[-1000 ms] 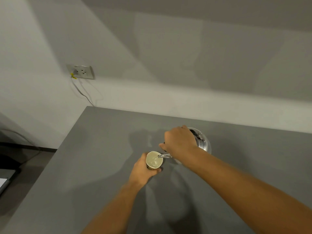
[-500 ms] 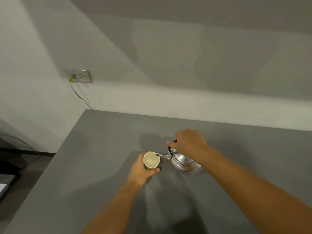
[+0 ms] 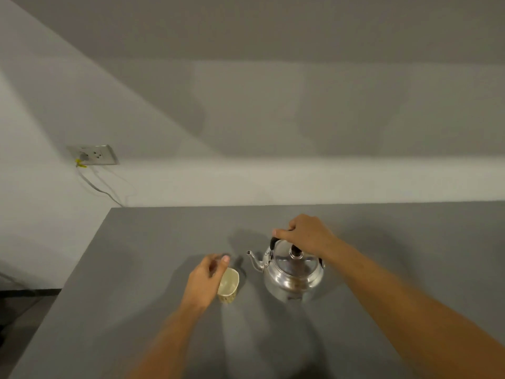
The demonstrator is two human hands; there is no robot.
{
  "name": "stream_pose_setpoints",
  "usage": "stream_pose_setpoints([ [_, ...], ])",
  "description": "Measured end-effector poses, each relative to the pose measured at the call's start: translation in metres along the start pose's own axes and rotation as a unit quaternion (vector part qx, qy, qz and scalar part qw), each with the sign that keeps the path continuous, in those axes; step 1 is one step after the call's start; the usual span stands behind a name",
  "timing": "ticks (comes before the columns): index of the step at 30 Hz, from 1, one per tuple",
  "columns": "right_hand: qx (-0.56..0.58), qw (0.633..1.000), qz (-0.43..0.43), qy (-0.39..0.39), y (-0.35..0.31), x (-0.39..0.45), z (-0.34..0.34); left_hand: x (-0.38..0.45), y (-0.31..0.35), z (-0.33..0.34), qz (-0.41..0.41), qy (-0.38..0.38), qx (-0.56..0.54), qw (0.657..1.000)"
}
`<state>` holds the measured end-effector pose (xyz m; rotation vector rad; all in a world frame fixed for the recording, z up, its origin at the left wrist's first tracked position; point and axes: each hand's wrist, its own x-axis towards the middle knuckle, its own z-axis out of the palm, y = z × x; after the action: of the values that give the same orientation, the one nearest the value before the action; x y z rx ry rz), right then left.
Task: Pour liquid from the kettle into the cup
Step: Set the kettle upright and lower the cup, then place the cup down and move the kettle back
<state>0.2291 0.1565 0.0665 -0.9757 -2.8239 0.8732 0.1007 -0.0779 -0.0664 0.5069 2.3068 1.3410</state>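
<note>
A shiny steel kettle [image 3: 293,280] stands upright on the grey table [image 3: 136,269], its thin spout pointing left toward the cup. My right hand [image 3: 306,236] is closed over the kettle's black handle from above. A small cream cup [image 3: 228,285] with a patterned side sits on the table just left of the kettle, apart from the spout. My left hand [image 3: 206,280] is at the cup's left side with its fingers spread; the thumb is above the rim and does not grip the cup.
The table's left edge runs diagonally down to the lower left, with dark floor beyond. A wall socket [image 3: 94,155] with a yellow-tagged plug and a cable hangs on the white wall behind the far left corner.
The kettle went from tilted over the cup to upright on the table, spout now clear of the cup. My left hand has loosened from around the cup.
</note>
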Motion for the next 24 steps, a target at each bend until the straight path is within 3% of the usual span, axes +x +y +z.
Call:
stream_pose_setpoints([
  [6,0.049,0.998,0.030,0.031,0.022,0.035,-0.025,0.042,0.028,-0.001,0.007,-0.003,0.056,0.998],
  [8,0.072,0.993,0.071,0.060,0.042,0.117,-0.047,0.128,0.054,0.021,0.008,-0.018,0.076,0.997],
  [14,0.038,0.990,0.094,0.097,0.053,0.168,-0.050,0.165,0.075,0.024,0.028,-0.005,0.092,0.995],
  [24,0.043,0.991,0.092,0.087,0.048,0.196,-0.021,0.167,0.089,0.014,0.037,-0.024,0.073,0.996],
])
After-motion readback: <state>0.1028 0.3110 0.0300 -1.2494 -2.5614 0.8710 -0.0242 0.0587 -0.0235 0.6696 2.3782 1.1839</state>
